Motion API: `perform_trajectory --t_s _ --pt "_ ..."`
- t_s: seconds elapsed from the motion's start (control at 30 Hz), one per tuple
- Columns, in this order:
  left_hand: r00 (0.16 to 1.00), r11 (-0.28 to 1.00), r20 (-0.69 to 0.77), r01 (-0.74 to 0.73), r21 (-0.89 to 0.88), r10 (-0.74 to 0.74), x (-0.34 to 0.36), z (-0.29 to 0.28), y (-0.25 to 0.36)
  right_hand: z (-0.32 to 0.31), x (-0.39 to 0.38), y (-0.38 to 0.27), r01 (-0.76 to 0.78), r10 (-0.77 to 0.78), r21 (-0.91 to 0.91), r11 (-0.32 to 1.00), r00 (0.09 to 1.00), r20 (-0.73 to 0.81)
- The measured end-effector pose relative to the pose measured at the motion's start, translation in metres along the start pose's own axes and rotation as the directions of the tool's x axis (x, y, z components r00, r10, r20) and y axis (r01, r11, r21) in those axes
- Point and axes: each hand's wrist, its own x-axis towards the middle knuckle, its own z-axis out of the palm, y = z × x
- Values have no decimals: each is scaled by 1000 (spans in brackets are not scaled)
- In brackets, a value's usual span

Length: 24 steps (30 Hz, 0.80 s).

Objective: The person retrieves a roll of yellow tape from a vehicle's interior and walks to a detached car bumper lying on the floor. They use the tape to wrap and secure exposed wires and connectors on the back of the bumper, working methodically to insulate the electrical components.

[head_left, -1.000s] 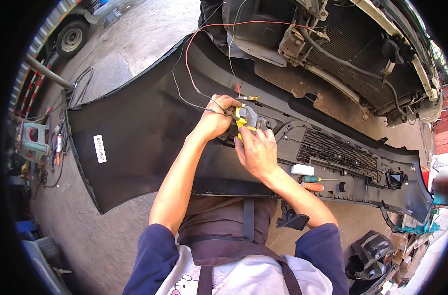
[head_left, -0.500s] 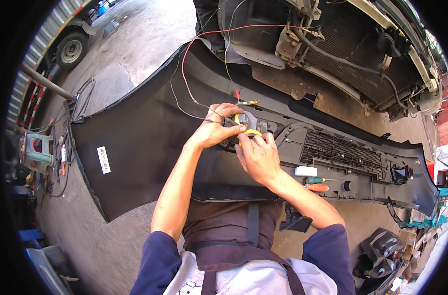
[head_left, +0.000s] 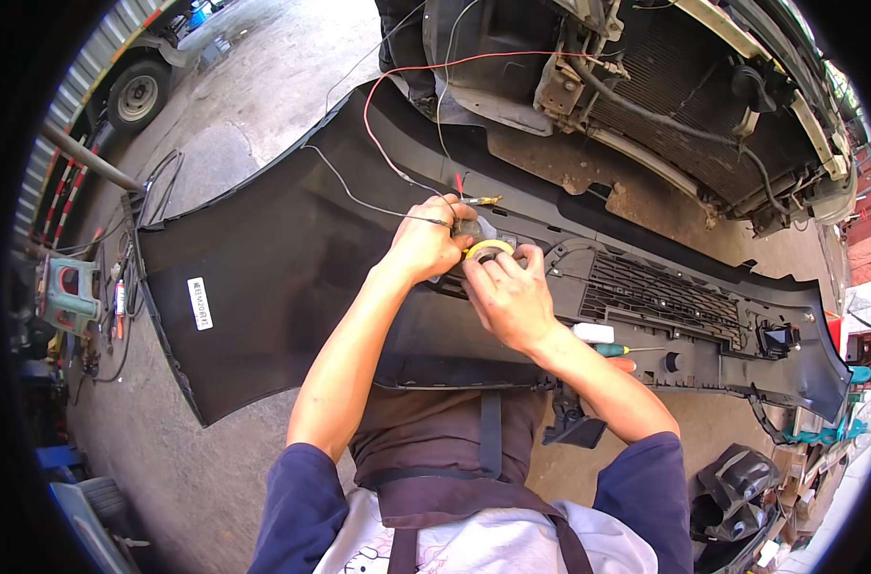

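Note:
Both my hands meet over the inside of a large black car bumper (head_left: 273, 277). My right hand (head_left: 512, 298) grips a yellow tape roll (head_left: 491, 246), its ring facing up between thumb and fingers. Close against it, my left hand (head_left: 426, 241) pinches a thin grey wire (head_left: 354, 201) beside a roundish grey part (head_left: 468, 230) mounted in the bumper. The wire's end lies hidden under my fingers. A red wire (head_left: 370, 120) arches from the car to near my left hand. Just beyond my fingers lies a small yellowish piece (head_left: 488, 200) with a red tip.
A car's stripped front (head_left: 665, 96) stands beyond the bumper. On the bumper's near edge lie a white box (head_left: 593, 333), a green-handled screwdriver (head_left: 611, 350) and an orange handle (head_left: 625, 364). A stool (head_left: 70, 292) stands left. Someone's dark-clothed leg (head_left: 400, 38) shows behind.
The tape roll has tilted, so its open ring now shows. My left hand has turned slightly over the wire. The grey and red wires have shifted.

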Motion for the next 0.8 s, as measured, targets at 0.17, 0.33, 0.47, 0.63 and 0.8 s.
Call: perform_trajectory --t_s 0.17,0.33,0.47,0.63,0.8 --pt "998 988 -15 60 -139 -63 -3 7 -1 -2 1 24 6 -6 11 1000 1000 6" --pt "994 973 36 112 -202 -107 -2 0 5 -4 4 43 -47 41 67 997 995 89" --pt "998 971 6 67 -230 -68 -6 1 2 -1 8 56 -87 83 90 992 995 52" --pt "998 971 31 66 -229 -60 -9 -1 4 13 23 80 -102 93 131 986 993 72" --pt "998 974 29 59 -220 -54 -11 2 0 24 42 105 -47 23 157 987 989 146"
